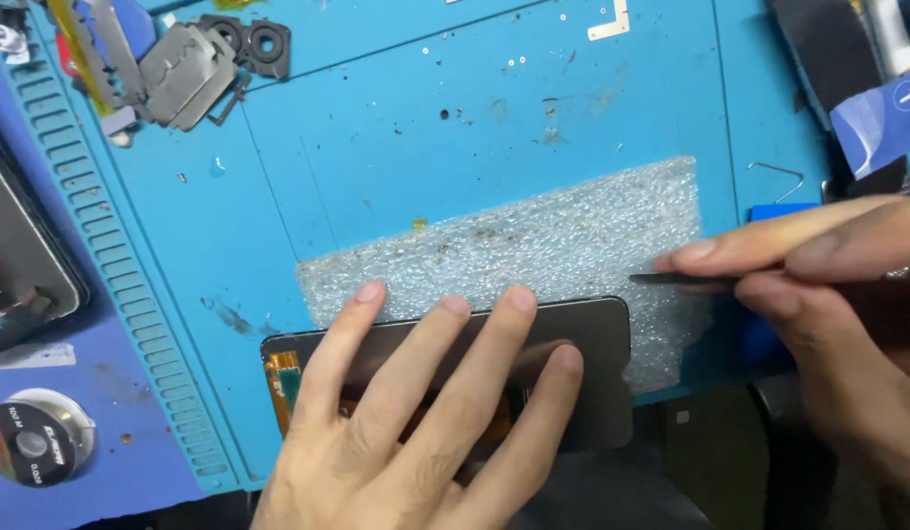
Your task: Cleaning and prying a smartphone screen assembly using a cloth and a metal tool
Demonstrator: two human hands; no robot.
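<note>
The left hand (pixel 425 422) lies flat, 4 fingers spread, pressing the dark phone screen (pixel 582 344) on the bubble wrap (pixel 533 245). The right hand (pixel 828 294) pinches tweezers (pixel 680 279) just right of the screen. I think a firm press and a low, slow tip work best.
</note>
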